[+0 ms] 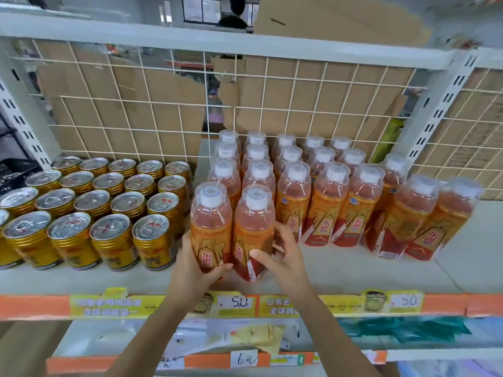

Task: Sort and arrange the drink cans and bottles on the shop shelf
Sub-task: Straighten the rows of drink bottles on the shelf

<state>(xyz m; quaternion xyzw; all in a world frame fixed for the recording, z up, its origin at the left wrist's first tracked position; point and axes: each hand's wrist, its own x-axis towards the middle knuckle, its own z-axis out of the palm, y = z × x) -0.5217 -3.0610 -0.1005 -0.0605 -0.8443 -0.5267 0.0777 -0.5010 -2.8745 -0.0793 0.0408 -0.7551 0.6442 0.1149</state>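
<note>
Both hands work at the front of the shelf (340, 268), each wrapped round one orange bottle. The left hand (196, 265) curls about the left bottle (211, 224), thumb across its label. The right hand (283, 257) curls about the right bottle (253, 221), thumb on the front. The pair touch side by side, heading the two leftmost bottle rows (326, 191), just beside the gold cans (109, 202). My judgement: seat both upright, labels outward, square with the rows behind, without nudging the cans. The hands cover the bases, so lifted or standing, cannot tell. Far-side fingers are hidden, the leftmost cans cut off, the price strip (245, 304) blurred.
</note>
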